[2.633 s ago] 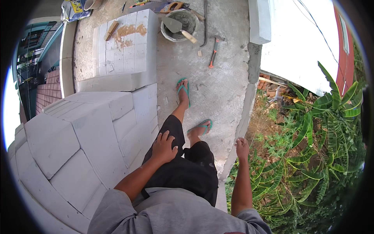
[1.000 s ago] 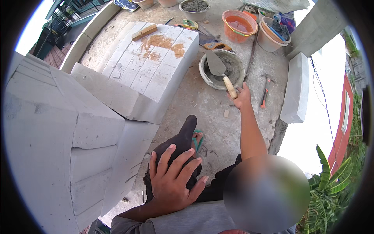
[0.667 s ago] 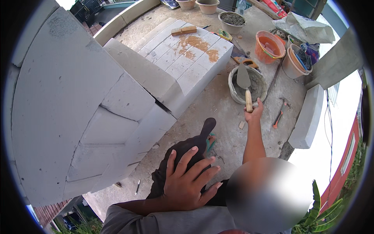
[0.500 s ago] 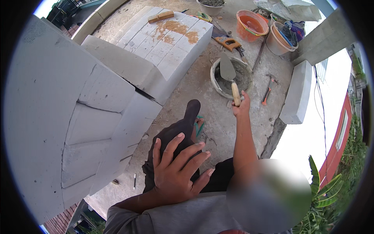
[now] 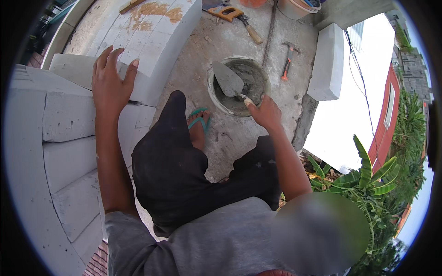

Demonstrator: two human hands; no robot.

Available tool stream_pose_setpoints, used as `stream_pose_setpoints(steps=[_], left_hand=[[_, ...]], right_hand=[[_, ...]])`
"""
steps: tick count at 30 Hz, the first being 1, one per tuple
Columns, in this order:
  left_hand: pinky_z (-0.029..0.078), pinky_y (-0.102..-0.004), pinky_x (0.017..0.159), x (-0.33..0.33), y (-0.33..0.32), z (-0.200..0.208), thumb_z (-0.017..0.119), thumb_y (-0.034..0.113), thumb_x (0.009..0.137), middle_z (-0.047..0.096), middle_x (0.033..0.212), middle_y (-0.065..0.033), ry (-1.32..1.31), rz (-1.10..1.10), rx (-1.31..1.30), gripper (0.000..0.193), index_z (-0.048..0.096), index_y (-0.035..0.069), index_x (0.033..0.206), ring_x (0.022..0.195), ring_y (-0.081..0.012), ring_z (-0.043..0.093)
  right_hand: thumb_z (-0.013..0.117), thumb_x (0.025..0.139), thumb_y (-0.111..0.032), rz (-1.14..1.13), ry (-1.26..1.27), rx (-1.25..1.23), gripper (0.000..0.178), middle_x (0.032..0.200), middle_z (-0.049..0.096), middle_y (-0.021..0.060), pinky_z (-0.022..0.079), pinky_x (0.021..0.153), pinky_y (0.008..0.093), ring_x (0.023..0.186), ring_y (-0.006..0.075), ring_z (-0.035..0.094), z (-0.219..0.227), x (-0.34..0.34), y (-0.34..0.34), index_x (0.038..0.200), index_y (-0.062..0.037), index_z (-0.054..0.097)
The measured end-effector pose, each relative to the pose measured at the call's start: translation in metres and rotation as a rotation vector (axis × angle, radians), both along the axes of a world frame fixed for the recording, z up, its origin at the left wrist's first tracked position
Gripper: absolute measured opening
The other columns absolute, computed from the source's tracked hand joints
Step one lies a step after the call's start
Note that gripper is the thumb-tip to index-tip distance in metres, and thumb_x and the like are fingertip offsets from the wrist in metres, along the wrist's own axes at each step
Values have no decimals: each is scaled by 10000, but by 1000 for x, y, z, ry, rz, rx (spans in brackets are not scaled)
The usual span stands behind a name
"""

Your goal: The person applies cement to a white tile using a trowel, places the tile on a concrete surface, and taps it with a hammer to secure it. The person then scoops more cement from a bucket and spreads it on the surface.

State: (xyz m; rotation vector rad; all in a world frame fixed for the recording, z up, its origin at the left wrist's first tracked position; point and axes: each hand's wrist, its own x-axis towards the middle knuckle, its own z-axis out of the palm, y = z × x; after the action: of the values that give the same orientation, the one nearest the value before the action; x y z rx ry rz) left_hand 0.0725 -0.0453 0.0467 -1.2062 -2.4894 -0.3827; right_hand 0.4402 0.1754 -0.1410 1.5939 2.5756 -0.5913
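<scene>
My right hand is closed round the handle of a pointed trowel. The grey blade lies over a round bucket of wet grey mortar; whether it touches the mortar I cannot tell. My left hand is raised at the left with its fingers spread and nothing in them. It appears in front of a pale block on the low block wall; contact is unclear. My foot in a green flip-flop stands on the concrete just below the bucket.
Stacked white blocks with brown dust stand at upper left. Beyond the bucket lie a handsaw, a wooden-handled tool and a steel bar. A claw hammer and a pale block are at right, by the floor's edge.
My left hand has gone from above my lap out to the left, by the block wall. The trowel's blade has swung leftward over the bucket. The view has shifted, too.
</scene>
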Motion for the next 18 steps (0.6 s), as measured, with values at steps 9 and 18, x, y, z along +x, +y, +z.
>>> stream_pose_setpoints(steps=[9, 18], left_hand=[[282, -541, 1279, -67, 11, -65, 446, 629, 1091, 485, 1611, -246, 107, 154, -152, 690, 628, 82, 1471, 1545, -431, 381], [229, -577, 1292, -58, 29, -69, 402, 733, 1057, 435, 1658, -229, -19, 231, -74, 794, 584, 123, 1532, 1585, -415, 322]], right_hand=[[679, 977, -388, 420, -1, -15, 421, 1057, 739, 267, 535, 937, 553, 1078, 455, 697, 63, -17, 58, 1194, -28, 693], [675, 749, -108, 1002, -104, 646, 121, 757, 735, 202, 580, 617, 506, 691, 384, 743, 49, -102, 147, 730, -35, 770]])
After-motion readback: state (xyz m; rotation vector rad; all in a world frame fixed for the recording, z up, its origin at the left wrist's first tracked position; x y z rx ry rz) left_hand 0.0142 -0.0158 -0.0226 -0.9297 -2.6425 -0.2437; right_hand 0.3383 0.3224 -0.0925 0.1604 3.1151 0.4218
